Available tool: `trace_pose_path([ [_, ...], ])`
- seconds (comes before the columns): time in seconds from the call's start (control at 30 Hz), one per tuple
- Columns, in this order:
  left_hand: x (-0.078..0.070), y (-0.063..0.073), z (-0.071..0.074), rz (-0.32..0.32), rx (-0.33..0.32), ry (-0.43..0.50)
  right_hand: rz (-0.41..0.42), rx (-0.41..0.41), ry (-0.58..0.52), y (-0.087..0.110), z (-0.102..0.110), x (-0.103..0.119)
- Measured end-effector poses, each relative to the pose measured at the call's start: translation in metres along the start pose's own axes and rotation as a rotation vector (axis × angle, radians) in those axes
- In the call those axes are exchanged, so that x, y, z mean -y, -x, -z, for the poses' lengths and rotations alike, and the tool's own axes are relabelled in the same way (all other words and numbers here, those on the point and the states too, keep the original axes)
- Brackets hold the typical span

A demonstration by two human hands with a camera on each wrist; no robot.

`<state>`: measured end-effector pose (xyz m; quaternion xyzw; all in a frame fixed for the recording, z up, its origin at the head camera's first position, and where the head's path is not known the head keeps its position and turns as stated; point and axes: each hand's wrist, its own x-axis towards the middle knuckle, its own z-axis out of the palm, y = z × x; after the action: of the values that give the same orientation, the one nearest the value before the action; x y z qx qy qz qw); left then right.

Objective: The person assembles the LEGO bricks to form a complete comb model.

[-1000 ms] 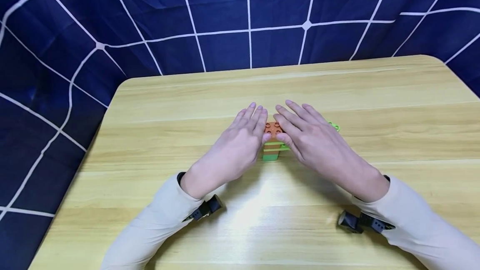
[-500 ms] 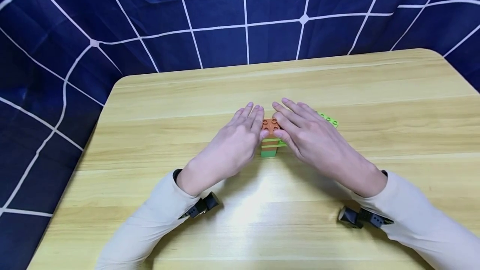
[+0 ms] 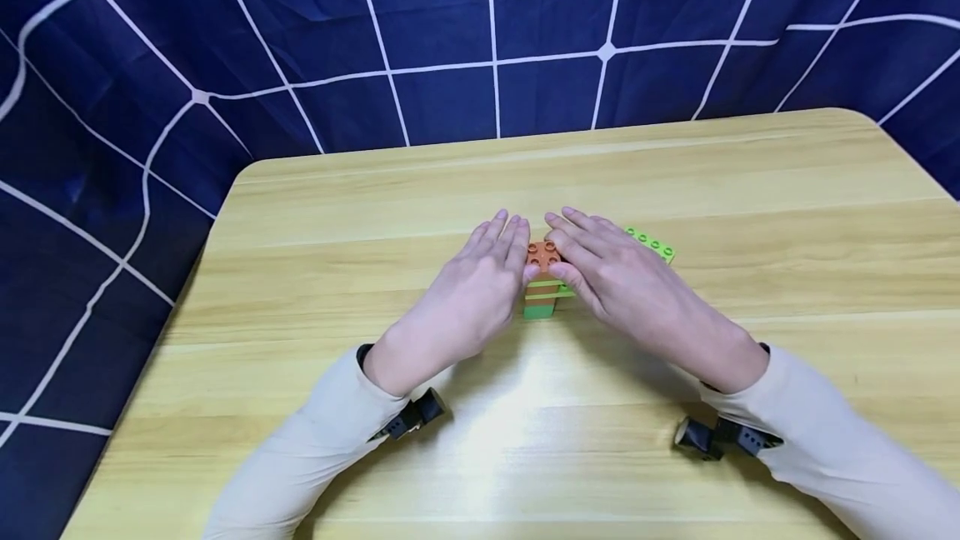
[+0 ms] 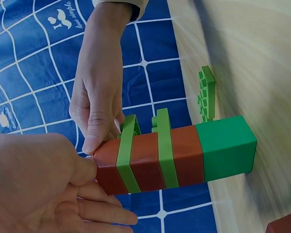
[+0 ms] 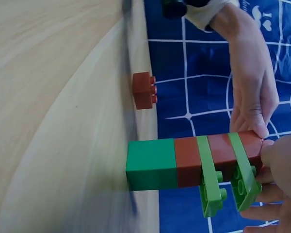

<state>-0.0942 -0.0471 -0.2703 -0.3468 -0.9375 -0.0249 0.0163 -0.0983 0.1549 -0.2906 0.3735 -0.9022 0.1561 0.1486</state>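
A tower of toy building bricks (image 3: 540, 290) stands upright on the table, with a green brick (image 5: 151, 164) at its base. Above that, reddish-brown bricks (image 4: 146, 160) alternate with two thin light-green plates (image 4: 168, 160) that stick out to one side. My left hand (image 3: 480, 286) touches the top brick (image 3: 543, 254) from the left, thumb at its near corner. From the right, my right hand (image 3: 630, 277) touches the same brick with thumb and index finger. Both hands keep their fingers mostly straight. The top brick's studs show between them.
A loose light-green studded plate (image 3: 651, 246) lies on the table beyond the right hand. Another reddish-brown brick (image 5: 143, 91) sits on the table, left of the tower. Dark blue cloth (image 3: 442, 15) with white lines hangs behind the wooden table (image 3: 360, 207).
The right hand has shifted slightly left, so more of the loose green plate shows behind it. The left hand stays almost still beside the tower. The head view has moved slightly.
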Motion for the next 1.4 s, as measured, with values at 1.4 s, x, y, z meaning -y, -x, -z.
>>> trace_pose_path([
  [1.4, 0.006, -0.004, -0.004, -0.010, -0.007, 0.169, -0.341, 0.341, 0.037, 0.051, 0.000, -0.113],
])
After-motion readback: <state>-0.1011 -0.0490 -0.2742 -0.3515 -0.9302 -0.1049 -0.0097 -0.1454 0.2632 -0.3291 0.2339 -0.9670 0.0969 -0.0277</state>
